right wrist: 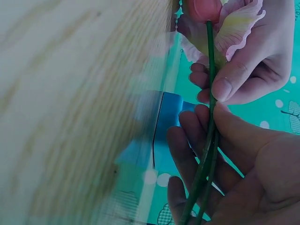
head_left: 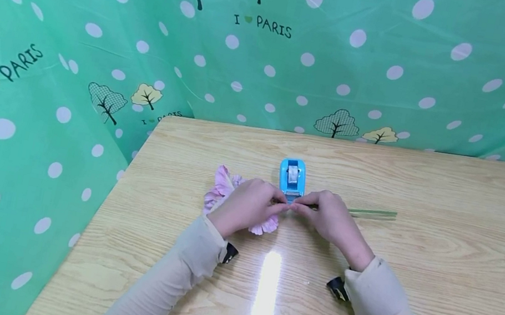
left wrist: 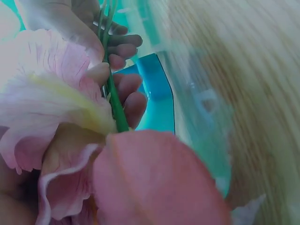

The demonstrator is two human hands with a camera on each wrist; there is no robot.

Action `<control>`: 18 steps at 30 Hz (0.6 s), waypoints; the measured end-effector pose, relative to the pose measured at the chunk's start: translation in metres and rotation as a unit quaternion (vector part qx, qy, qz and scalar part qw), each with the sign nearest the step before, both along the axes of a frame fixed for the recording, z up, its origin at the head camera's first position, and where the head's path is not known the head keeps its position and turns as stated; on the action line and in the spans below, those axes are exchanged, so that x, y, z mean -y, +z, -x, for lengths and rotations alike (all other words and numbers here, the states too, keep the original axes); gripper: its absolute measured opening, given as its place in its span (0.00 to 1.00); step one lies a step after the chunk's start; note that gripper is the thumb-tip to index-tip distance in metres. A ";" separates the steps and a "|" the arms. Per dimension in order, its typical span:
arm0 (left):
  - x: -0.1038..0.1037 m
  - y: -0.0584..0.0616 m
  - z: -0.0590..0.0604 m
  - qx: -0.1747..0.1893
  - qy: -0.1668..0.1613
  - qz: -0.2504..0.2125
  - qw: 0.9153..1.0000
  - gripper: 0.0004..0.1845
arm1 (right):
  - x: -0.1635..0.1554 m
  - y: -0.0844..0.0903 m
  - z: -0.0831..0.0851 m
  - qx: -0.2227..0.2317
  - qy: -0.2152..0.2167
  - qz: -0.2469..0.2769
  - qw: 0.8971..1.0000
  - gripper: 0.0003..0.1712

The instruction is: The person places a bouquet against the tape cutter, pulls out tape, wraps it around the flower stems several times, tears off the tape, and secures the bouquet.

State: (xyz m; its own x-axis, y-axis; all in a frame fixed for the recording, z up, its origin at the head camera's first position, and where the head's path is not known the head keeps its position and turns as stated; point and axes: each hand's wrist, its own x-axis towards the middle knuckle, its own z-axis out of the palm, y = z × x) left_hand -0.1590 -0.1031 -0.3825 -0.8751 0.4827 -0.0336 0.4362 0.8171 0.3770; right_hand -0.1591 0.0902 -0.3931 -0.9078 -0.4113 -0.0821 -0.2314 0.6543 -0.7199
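Observation:
Pink flowers (head_left: 221, 188) lie sideways in my hands, the blooms at the left and the thin green stems (head_left: 377, 213) sticking out to the right. With thumb and fingers my left hand (head_left: 248, 207) pinches the stems close under the blooms. My right hand (head_left: 330, 219) pinches them just beside that, thumb against forefinger, its other fingers loosely spread behind the stems (right wrist: 210, 154). The two sets of fingertips nearly meet. Right behind them stands a blue tape dispenser (head_left: 292, 174) holding a roll of tape. A pink rounded bloom (left wrist: 157, 183) fills the lower left wrist view.
The hands work above a light wood-grain table (head_left: 457, 261). Green dotted cloth (head_left: 378, 50) hangs along its back and left side. A dark wrist device (head_left: 337, 288) shows under the right sleeve, and another (head_left: 231, 254) by the left cuff.

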 end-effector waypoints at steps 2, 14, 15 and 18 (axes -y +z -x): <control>-0.001 0.000 0.000 -0.003 0.003 -0.004 1.000 0.11 | 0.000 0.000 0.000 0.011 0.003 0.004 1.000 0.13; -0.001 -0.001 -0.001 -0.060 -0.012 0.004 0.998 0.08 | 0.000 -0.002 0.003 0.050 0.018 0.012 0.999 0.17; -0.001 -0.001 -0.001 -0.063 -0.013 0.006 0.998 0.08 | 0.000 -0.002 0.003 0.048 0.017 0.013 0.999 0.16; -0.001 -0.001 -0.001 -0.061 -0.013 0.006 0.998 0.08 | 0.000 -0.002 0.003 0.048 0.013 0.019 0.999 0.15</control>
